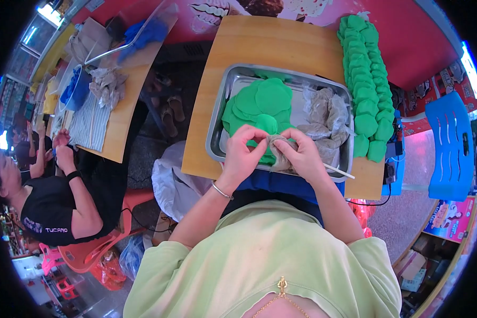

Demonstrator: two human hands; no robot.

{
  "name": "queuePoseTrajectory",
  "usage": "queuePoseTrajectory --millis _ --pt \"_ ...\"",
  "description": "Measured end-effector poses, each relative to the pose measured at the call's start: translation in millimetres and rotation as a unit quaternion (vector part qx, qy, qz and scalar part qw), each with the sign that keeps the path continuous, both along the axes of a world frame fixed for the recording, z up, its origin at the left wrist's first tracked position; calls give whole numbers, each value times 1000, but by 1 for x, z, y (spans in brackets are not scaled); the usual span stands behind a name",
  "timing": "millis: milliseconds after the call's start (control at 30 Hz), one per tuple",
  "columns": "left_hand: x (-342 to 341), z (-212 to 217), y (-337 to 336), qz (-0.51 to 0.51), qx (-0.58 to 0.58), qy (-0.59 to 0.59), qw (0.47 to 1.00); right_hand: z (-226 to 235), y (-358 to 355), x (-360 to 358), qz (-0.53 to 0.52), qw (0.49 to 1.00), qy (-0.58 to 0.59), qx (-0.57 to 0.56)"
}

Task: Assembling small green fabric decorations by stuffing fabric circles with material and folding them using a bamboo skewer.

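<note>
Both hands meet over the near side of a metal tray [213,139]. My left hand [243,155] is closed in a pinch at the left edge of a limp grey-brown piece [279,155], which looks like thin cloth or film. My right hand [305,155] pinches the same piece from the right, thumb on top. Just beyond the fingertips a small green round piece [266,123] stands up; whether it is joined to the grey-brown piece cannot be made out. Overlapping flat green discs [257,99] fill the tray's left half. Crumpled grey-brown bundles [323,111] lie at its right.
Long rows of green discs [359,79] line the wooden table's [281,40] right edge. A white stick [338,170] pokes over the tray's near rim. A blue chair [450,148] stands right. Left, a co-worker in black [63,206] sits by another table [123,119] with a blue tub [78,90].
</note>
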State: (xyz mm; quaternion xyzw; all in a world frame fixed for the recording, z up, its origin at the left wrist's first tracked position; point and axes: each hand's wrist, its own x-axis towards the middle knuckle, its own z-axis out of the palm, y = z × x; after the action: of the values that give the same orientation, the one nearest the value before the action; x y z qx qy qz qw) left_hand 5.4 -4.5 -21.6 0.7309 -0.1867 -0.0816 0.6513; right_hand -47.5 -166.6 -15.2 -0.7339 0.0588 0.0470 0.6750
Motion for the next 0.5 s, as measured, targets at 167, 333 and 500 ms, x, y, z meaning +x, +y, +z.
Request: queuePoseTrajectory --millis 167,333,500 --pt "-5 -4 -4 1 -50 36 998 2 3 1 -76 994 -44 -61" --pt "-7 0 -6 -2 -71 71 995 5 3 5 -96 994 -58 3" --pt "-7 3 -4 30 -47 -27 998 12 3 7 -84 989 -64 -107"
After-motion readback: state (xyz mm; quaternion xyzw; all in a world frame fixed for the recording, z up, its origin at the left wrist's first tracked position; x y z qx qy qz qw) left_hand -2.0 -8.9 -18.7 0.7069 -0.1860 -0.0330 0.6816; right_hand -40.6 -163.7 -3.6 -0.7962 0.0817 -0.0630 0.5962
